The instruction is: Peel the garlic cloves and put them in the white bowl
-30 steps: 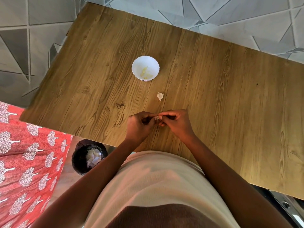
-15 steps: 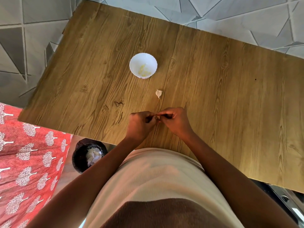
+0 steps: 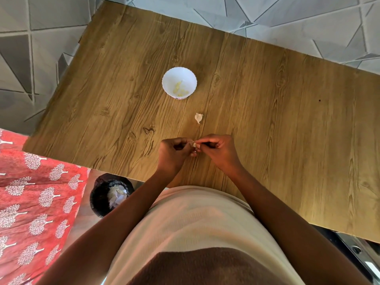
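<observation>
A white bowl is set upright on the table; pale peeled cloves are seen inside. An unpeeled clove lies just near-right of the bowl. A third clove, farther near, is pinched between both hands.

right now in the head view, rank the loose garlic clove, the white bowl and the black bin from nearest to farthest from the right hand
1. loose garlic clove, on the table just beyond the right hand.
2. white bowl, farther back and left.
3. black bin, on the floor, off the table's near-left edge.
</observation>
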The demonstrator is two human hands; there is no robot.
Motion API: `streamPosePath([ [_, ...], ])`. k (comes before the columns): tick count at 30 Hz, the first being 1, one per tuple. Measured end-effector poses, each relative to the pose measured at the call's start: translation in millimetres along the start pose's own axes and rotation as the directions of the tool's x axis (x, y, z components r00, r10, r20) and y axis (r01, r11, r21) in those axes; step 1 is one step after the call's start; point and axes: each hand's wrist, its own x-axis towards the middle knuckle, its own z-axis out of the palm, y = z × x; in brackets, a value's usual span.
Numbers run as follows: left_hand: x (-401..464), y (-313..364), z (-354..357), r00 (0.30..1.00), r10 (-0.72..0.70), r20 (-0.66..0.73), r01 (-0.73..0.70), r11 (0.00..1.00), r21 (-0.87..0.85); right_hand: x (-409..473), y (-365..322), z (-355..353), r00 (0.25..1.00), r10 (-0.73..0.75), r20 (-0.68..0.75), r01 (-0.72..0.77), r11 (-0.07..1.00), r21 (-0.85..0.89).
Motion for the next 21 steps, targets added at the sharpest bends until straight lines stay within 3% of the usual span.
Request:
streamPosePath([
  [3, 0.5, -1.5, -1.0, 0.998, -0.067, -0.015, 0.065, 0.994, -0.084, 0.6, 0.7, 0.9, 1.0, 0.004, 0.0, -0.004, 1.0, 0.022],
  [8, 0.0, -1.1, -2.7, 0.998, -0.049, 0.028, 0.052, 0.985, -0.162, 1.5, -2.9, 0.9, 0.999, 0.037, -0.029, -0.034, 0.996, 0.078],
  [14, 2.3, -1.9, -0.1, 1.0, -0.006, 0.004, 0.006, 0.998, -0.061, 3.3, -3.1, 2.8, 0.995, 0.097, -0.025, -0.094, 0.992, 0.085],
  [21, 0.0, 2.5, 3.2, 0.993, 0.088, -0.078, -0.078, 0.989, 0.125, 3.9, -4.1, 2.7, 0.998, 0.057, -0.019, -0.055, 0.99, 0.131],
])
